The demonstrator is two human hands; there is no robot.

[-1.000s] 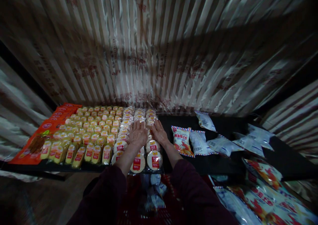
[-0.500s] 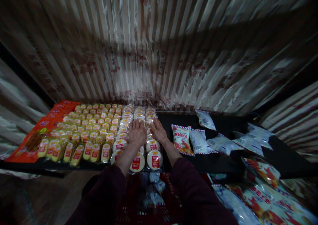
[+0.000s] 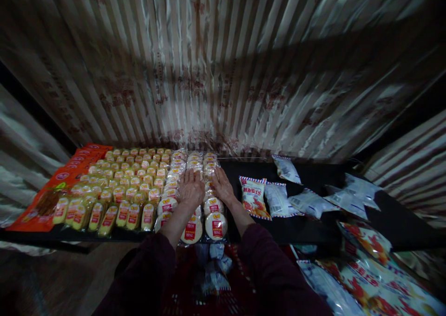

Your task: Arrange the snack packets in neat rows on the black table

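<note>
Both hands rest on rows of round rice crackers in clear wrappers with red labels. My left hand (image 3: 192, 187) lies flat over the middle row of rice crackers (image 3: 191, 230), fingers stretched toward the back. On the right-hand row of rice crackers (image 3: 215, 226), my right hand (image 3: 223, 186) is laid along the outer side, fingers extended and thumb apart. Neither hand is wrapped round a packet. Left of them stand several rows of small yellow wrapped cakes (image 3: 132, 193) with red and white labels. The crackers directly under my palms are hidden.
Orange packets (image 3: 66, 176) lie at the left end of the black table (image 3: 230, 167). Right of my hands are snack bags (image 3: 254, 197), some silvery side up. Larger bags (image 3: 376, 279) are piled front right. A red basket (image 3: 181, 297) with small packets sits below. A striped curtain (image 3: 209, 74) hangs behind.
The view has shifted very slightly. Both hands stay on the same cracker rows, with almost no visible movement, and the packets keep their places.
</note>
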